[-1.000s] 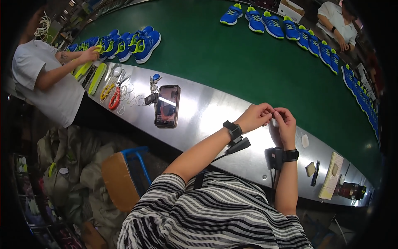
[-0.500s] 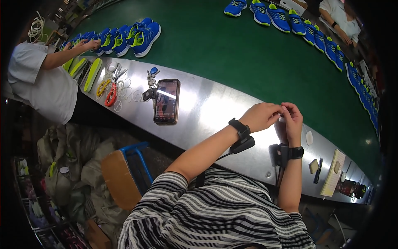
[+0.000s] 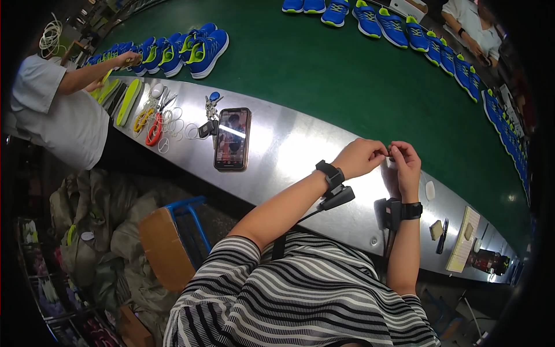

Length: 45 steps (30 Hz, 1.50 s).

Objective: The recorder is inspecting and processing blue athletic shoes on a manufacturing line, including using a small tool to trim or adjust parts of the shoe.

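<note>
My left hand and my right hand meet above the edge between the metal table and the green belt. Both have fingertips pinched together and nearly touching. A tiny dark thing seems to be between the fingertips, too small to make out. Black straps with small black boxes are on both wrists. Just right of my right hand lies a white oval piece. On the table to the left rests a phone with its screen lit.
Blue shoes stand on the belt at left, and a row of blue shoes curves along its far side. A co-worker handles insoles at left. Nearby lie keys, red-handled scissors and a notepad. A stool stands below.
My hands have shifted slightly up and left, fingertips a little further apart. The shoes on the belt have slid slightly right, and more show at the top. The co-worker's hands have moved.
</note>
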Motion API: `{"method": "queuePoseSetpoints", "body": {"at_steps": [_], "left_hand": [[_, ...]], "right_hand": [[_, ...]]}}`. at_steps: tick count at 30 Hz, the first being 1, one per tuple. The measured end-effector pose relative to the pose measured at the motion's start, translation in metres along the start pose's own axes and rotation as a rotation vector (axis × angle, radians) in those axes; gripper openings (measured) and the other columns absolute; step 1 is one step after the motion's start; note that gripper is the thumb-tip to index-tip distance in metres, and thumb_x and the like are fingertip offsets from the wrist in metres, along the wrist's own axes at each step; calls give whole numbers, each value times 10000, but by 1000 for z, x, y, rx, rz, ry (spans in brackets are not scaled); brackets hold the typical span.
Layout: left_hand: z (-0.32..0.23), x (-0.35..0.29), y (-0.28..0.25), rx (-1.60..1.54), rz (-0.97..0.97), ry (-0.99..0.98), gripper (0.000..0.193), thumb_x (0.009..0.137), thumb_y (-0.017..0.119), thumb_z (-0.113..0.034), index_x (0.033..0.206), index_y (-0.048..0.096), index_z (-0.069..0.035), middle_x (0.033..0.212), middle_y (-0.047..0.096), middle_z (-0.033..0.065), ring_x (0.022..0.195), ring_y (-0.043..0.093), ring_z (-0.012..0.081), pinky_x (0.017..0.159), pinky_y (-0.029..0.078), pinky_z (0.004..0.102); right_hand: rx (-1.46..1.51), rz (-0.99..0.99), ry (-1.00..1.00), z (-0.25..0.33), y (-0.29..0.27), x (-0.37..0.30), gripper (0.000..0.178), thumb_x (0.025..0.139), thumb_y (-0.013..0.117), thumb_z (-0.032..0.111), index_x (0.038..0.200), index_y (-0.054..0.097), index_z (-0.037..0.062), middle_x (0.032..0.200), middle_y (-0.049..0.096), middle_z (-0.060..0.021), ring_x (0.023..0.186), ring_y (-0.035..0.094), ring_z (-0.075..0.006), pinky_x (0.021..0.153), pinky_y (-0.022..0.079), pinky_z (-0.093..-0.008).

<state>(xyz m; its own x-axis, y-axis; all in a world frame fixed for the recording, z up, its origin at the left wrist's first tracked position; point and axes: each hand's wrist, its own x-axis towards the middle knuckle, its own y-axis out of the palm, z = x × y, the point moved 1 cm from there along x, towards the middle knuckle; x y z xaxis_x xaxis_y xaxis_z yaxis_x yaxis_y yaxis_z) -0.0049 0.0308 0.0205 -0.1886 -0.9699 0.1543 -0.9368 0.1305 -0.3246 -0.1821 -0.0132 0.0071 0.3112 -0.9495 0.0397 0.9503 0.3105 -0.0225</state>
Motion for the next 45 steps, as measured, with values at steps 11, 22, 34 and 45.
{"method": "queuePoseSetpoints", "body": {"at_steps": [11, 22, 34, 45], "left_hand": [[-30, 7, -18, -200, -180, 28, 151, 849, 628, -92, 966, 637, 2, 834, 671, 83, 748, 636, 144, 688, 508, 281], [-67, 35, -41, -560, -267, 69, 180, 891, 594, -116, 1026, 603, 2, 848, 668, 79, 709, 623, 100, 639, 505, 224], [-76, 36, -15, -922, -341, -60, 175, 907, 584, -106, 1044, 583, 4, 875, 651, 73, 777, 619, 100, 697, 512, 226], [-92, 52, -22, -495, -325, 230, 151, 907, 577, -80, 1029, 588, 9, 859, 656, 76, 752, 624, 105, 675, 513, 221]], "right_hand": [[-367, -11, -478, 80, 69, -44, 782, 633, 813, 334, 1254, 422, 65, 1231, 448, -103, 1121, 457, -221, 912, 371, -342], [381, 169, 167, 76, 118, -83, 312, 982, 464, 309, 1058, 525, 12, 819, 647, -99, 672, 635, -174, 661, 511, -280], [426, 43, 138, 80, 112, -103, 329, 992, 433, 324, 1067, 535, 21, 917, 658, -79, 734, 650, -144, 694, 503, -252], [356, 6, 112, 90, 116, -105, 347, 969, 490, 329, 1067, 497, -4, 908, 635, -95, 736, 646, -167, 638, 477, -251]]}}
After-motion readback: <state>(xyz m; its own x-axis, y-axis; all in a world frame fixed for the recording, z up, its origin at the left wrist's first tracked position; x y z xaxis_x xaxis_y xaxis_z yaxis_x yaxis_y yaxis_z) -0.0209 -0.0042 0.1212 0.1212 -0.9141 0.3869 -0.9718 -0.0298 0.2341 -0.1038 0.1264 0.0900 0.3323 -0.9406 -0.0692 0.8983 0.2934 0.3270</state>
